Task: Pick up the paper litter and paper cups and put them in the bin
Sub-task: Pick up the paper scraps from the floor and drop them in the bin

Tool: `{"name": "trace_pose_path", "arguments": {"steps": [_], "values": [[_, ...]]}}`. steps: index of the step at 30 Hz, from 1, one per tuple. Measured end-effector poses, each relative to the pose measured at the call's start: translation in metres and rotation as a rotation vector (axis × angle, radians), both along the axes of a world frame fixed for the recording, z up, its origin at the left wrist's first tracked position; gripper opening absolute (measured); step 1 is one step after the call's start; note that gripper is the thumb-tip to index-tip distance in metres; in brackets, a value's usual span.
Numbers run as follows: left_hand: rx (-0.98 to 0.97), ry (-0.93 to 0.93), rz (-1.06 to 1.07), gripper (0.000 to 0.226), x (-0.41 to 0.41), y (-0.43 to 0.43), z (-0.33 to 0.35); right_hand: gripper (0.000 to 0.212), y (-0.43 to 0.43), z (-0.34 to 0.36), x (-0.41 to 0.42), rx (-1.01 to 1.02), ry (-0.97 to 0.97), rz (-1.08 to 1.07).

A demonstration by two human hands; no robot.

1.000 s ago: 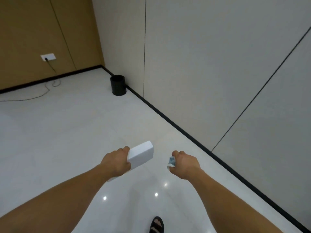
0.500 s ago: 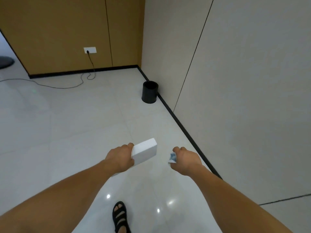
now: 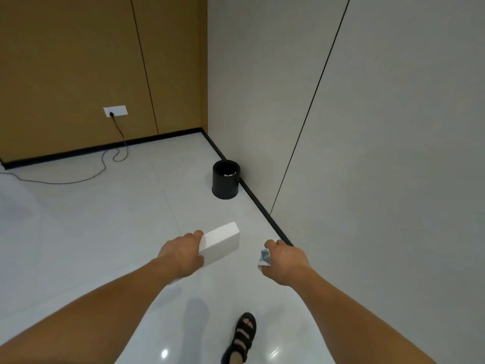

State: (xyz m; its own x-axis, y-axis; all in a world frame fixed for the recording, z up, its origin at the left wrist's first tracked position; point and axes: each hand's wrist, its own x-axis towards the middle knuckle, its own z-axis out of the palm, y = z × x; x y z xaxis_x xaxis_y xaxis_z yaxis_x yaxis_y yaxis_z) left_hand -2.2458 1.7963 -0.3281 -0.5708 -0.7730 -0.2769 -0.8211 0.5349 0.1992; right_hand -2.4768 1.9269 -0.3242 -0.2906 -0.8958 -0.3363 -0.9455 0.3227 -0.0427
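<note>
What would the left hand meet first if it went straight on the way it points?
Nothing close: bare floor lies ahead of the left hand and its white box. The line seems to pass just right of the black bin and reach the grey wall's baseboard first, though depth is unclear.

The person holds both bare arms out over the pale tiled floor (image 3: 91,232). Their left hand (image 3: 181,254) grips a white box (image 3: 221,243) at its near end, the box pointing towards the corner. Their right hand (image 3: 284,260) is curled round a crumpled scrap of blue-and-white paper (image 3: 263,258). Ahead, a black bin (image 3: 225,183) stands beside the black skirting of the grey wall (image 3: 393,127), with something white showing inside. A cable (image 3: 105,164) trails from a white socket (image 3: 115,111) on the wooden wall. One sandalled foot (image 3: 242,337) steps forward below.
</note>
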Motion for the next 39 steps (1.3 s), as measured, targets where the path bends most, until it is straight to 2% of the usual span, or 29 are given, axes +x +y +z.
{"name": "trace_pose_path", "arguments": {"steps": [10,17,22,28,32,39], "values": [[0.009,0.057,0.138,0.048,-0.104,-0.185,0.021,0.058,-0.225,0.024,-0.115,-0.045,-0.003,0.113],[0.073,0.087,0.164,0.045,-0.147,-0.312,-0.003,0.056,-0.355,0.005,-0.156,0.028,-0.022,0.125],[0.097,0.131,0.156,0.046,-0.181,-0.434,-0.015,0.054,-0.463,-0.006,-0.175,0.041,-0.028,0.072],[0.211,0.231,0.198,0.049,-0.223,-0.556,-0.012,0.057,-0.572,-0.007,-0.196,0.008,-0.083,-0.003],[0.250,0.231,0.190,0.050,-0.257,-0.614,-0.023,0.053,-0.625,-0.021,-0.217,0.047,-0.150,-0.056],[0.350,0.176,0.238,0.049,-0.341,-0.719,-0.068,0.066,-0.741,-0.073,-0.284,0.109,-0.228,-0.059]]}}
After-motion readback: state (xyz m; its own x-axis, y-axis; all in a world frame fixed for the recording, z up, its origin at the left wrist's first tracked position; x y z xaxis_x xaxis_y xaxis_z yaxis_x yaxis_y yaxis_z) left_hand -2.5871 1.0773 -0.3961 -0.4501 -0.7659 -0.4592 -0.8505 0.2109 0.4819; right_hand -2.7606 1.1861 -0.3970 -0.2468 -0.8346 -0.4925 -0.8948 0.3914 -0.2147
